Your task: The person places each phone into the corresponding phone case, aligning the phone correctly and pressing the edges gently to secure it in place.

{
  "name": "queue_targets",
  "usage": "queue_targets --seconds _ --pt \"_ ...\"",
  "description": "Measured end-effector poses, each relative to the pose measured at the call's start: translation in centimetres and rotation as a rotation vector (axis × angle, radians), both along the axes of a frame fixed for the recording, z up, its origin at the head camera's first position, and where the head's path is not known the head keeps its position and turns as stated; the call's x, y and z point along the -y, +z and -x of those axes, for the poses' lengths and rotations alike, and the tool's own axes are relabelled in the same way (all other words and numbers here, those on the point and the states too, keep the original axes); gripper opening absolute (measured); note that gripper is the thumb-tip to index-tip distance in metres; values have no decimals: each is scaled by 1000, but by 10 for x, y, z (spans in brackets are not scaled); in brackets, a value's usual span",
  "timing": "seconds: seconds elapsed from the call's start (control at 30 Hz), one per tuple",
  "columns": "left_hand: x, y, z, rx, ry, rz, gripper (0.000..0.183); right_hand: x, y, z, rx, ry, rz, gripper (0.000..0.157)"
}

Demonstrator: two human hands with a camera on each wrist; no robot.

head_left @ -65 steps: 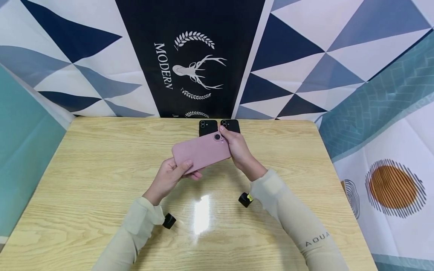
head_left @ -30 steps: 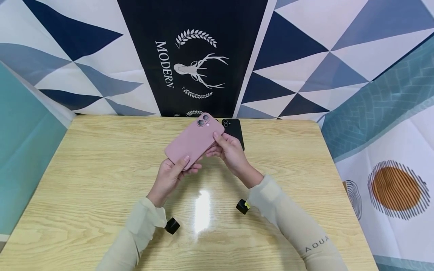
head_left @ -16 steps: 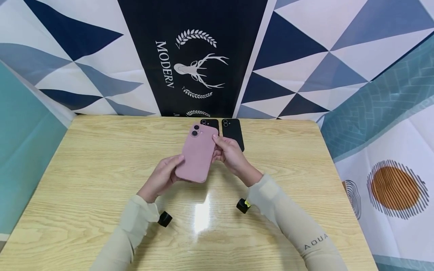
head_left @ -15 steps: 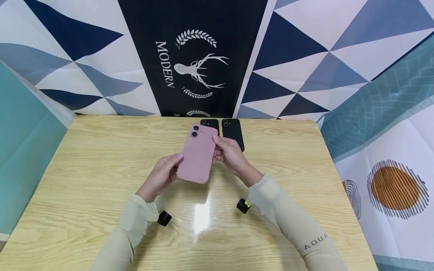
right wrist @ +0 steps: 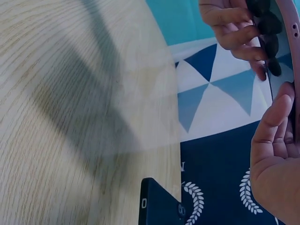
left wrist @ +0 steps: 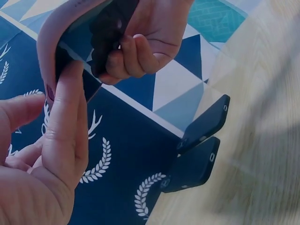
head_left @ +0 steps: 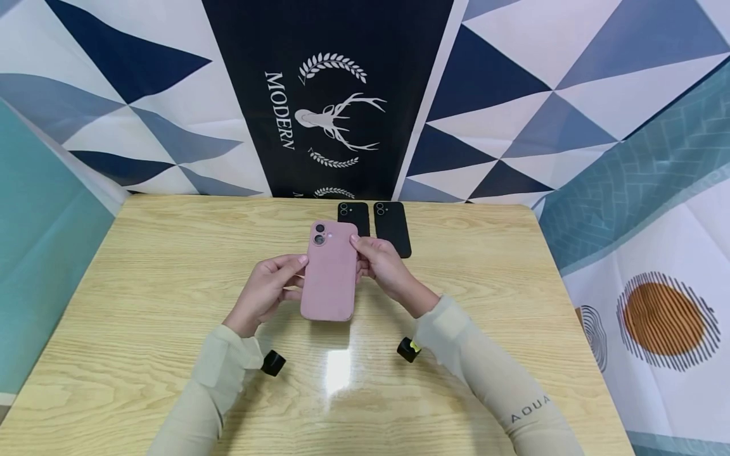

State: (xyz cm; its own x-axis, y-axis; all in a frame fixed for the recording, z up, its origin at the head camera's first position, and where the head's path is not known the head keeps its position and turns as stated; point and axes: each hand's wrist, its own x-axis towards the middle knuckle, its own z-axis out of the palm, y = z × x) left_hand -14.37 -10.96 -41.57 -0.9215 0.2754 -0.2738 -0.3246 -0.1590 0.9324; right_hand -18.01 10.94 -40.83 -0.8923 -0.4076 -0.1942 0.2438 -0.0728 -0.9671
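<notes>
A phone in a pink case (head_left: 329, 275) is held up over the table, its back with two camera lenses turned toward the head camera. The left hand (head_left: 265, 286) pinches its left long edge, thumb on the back. The right hand (head_left: 390, 269) pinches the upper right edge. In the left wrist view, the dark glossy front of the pink-cased phone (left wrist: 75, 37) mirrors the right hand's fingers. In the right wrist view, the left hand (right wrist: 234, 30) shows beyond the phone's edge. Behind the phone lie two black phones, a left one (head_left: 359, 214) partly hidden and a right one (head_left: 392, 228).
The wooden table (head_left: 171, 272) ends at the back against a patterned cloth wall (head_left: 336, 38). Below the wrists are a black block at the left sleeve (head_left: 274, 363) and another black block (head_left: 407, 349) with a yellow bit at the right sleeve.
The pink-cased phone has turned from lying slantwise to nearly upright and has come down slightly. Both hands kept hold, the left moving to its long side. The black phones show more.
</notes>
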Motion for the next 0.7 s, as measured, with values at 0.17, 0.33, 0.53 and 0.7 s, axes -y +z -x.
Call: queue_targets --seconds 0.17,0.33,0.53,0.7 --pt "0 -1 -1 -18 -3 51 32 2 0 -1 -12 22 -26 35" --pt "-1 -3 -2 -58 15 88 37 3 1 -2 11 22 -26 35" --pt "0 -8 -2 -57 46 122 37 0 -3 -4 49 30 -102 23" --pt "1 -10 1 -26 72 152 36 -2 -9 -7 25 32 -156 24"
